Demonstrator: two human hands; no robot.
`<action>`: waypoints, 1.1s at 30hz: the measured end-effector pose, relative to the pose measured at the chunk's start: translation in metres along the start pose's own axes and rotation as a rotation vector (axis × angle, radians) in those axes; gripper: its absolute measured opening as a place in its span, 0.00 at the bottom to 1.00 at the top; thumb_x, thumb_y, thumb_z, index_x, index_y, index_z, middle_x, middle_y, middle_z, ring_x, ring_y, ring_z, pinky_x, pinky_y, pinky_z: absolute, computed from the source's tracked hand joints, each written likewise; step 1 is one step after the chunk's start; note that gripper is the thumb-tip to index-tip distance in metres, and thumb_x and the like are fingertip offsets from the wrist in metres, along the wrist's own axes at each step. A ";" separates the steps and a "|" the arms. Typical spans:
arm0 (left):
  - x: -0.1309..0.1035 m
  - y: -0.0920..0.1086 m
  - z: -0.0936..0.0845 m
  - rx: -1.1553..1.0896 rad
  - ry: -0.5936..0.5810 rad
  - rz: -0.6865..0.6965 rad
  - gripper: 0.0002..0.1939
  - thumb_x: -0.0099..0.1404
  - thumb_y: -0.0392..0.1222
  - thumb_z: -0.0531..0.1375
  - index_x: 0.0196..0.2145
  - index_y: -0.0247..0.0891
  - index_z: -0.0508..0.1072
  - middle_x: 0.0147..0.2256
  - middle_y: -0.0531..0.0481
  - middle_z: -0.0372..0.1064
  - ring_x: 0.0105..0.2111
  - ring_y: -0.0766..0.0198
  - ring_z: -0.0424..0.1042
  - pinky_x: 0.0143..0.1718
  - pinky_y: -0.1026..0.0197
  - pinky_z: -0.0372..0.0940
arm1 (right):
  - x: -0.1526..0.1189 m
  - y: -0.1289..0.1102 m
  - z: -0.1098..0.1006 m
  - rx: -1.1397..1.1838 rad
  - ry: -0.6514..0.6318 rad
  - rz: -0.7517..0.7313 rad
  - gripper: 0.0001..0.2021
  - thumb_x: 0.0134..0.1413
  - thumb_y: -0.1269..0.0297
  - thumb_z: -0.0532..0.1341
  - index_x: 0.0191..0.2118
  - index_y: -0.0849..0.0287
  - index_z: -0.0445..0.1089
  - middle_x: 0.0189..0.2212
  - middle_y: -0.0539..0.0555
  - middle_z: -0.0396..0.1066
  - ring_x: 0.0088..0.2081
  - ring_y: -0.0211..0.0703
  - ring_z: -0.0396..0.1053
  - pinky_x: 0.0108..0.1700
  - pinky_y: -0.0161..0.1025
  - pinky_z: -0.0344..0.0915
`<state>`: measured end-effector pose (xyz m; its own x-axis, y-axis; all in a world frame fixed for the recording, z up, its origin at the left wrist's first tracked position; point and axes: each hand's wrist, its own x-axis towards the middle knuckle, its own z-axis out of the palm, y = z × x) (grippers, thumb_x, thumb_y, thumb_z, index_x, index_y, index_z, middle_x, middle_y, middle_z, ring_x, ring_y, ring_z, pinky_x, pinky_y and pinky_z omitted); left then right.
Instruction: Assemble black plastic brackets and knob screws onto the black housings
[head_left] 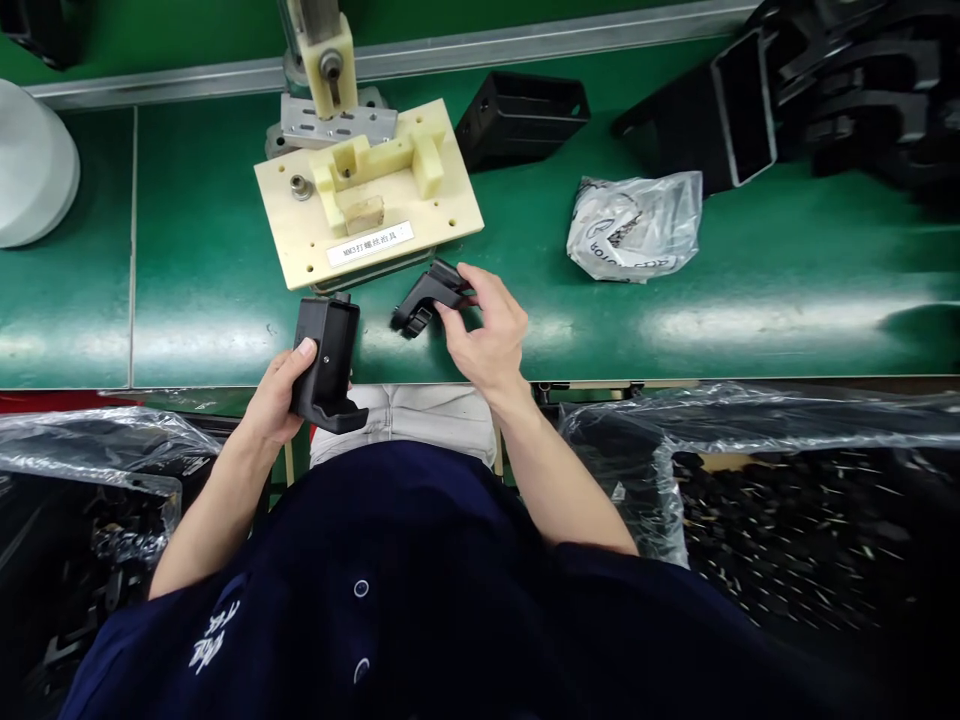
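Note:
My left hand [283, 392] is wrapped round a black rectangular housing [328, 360], its open side facing up and a curved lip at its lower end. In my right hand [487, 330], pinched between thumb and fingers, is a smaller bent black part [429, 295]. The two parts are apart, both near the table's front edge. Just beyond them sits a cream fixture plate [281, 230] with raised blocks and a white label [370, 243]. A metal and cream clamp [330, 70] stands behind the plate.
The green table [225, 330] holds a black hollow box [525, 115], a plastic bag [634, 225] of small pieces, a black bin [697, 125] with black parts at right, and a white round object [34, 165] at left. Plastic-lined containers [667, 500] flank my lap.

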<state>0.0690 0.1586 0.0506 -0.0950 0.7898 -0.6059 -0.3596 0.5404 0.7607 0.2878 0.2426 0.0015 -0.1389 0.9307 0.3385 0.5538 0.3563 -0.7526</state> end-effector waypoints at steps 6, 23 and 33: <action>-0.002 -0.001 0.007 0.024 0.006 -0.029 0.30 0.45 0.65 0.68 0.32 0.33 0.75 0.25 0.45 0.74 0.23 0.61 0.72 0.23 0.62 0.70 | -0.015 0.014 0.003 -0.263 0.207 -0.121 0.15 0.56 0.63 0.55 0.48 0.58 0.67 0.41 0.62 0.68 0.45 0.56 0.68 0.47 0.56 0.68; -0.004 -0.001 0.010 0.087 0.028 0.023 0.26 0.48 0.63 0.67 0.25 0.33 0.73 0.22 0.47 0.71 0.21 0.62 0.71 0.22 0.63 0.67 | -0.054 -0.008 0.020 -0.279 0.261 -0.498 0.11 0.59 0.65 0.62 0.46 0.58 0.66 0.35 0.56 0.65 0.38 0.46 0.66 0.38 0.43 0.66; -0.005 0.000 0.010 0.081 0.063 0.023 0.28 0.44 0.64 0.68 0.26 0.33 0.74 0.23 0.46 0.73 0.19 0.63 0.70 0.19 0.63 0.66 | -0.016 -0.001 0.009 -0.047 -0.201 -0.209 0.27 0.60 0.51 0.57 0.60 0.59 0.57 0.54 0.61 0.67 0.56 0.55 0.64 0.63 0.60 0.57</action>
<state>0.0784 0.1580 0.0559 -0.1615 0.7842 -0.5992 -0.2805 0.5456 0.7897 0.2823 0.2284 -0.0085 -0.4112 0.8370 0.3610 0.5329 0.5420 -0.6497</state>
